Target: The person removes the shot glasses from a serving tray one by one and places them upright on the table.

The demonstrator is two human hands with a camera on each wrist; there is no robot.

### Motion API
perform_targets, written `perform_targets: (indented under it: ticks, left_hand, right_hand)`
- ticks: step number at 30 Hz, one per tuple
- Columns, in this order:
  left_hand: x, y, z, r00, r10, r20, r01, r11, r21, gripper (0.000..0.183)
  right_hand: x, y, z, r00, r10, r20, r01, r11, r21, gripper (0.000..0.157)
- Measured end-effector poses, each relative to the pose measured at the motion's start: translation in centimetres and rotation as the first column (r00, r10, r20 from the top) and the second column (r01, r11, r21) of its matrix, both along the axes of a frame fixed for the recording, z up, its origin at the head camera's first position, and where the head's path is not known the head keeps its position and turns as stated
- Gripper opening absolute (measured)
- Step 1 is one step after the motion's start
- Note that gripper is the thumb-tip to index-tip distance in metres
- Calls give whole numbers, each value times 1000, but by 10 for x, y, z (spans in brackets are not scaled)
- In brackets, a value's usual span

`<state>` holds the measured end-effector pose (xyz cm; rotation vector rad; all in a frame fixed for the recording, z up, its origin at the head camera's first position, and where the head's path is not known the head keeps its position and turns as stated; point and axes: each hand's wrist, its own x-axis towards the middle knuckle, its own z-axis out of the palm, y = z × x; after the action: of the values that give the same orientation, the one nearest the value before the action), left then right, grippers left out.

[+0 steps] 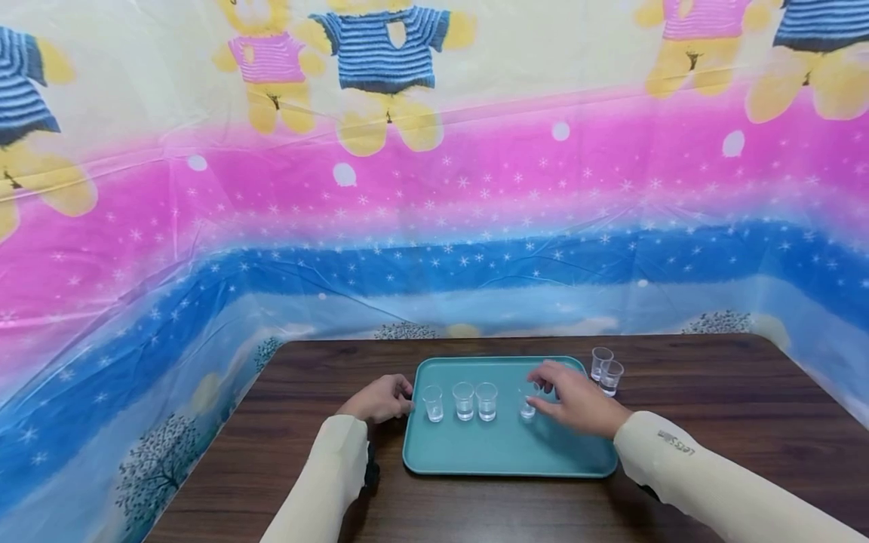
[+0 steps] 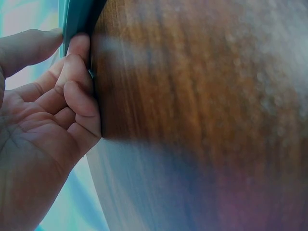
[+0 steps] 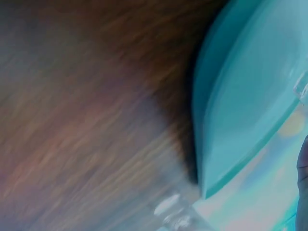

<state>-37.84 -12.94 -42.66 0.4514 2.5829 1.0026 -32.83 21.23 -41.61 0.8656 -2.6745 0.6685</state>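
A green tray lies on the dark wooden table. Its left rim is pinched by my left hand; in the left wrist view the thumb lies above the rim and curled fingers sit below. Three clear shot glasses stand in a row on the tray: a left one, a middle one and another close beside it. Farther right, a fourth shot glass stands upright by my right hand, whose thumb and fingers are spread apart around it. Whether they touch it is hard to tell.
Beyond the tray's right edge, two more shot glasses, one behind and one in front, stand close together on the table. A printed cloth hangs behind and along the table's sides.
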Motion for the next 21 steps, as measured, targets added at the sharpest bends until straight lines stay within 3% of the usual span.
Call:
perform_targets:
  ticks: [21]
  left_hand:
    - [-1,1,-3,1000,20,-17,-20,999,-36,21]
  right_hand:
    - [11,79,14,988,-147,-51,145,989,-38,27]
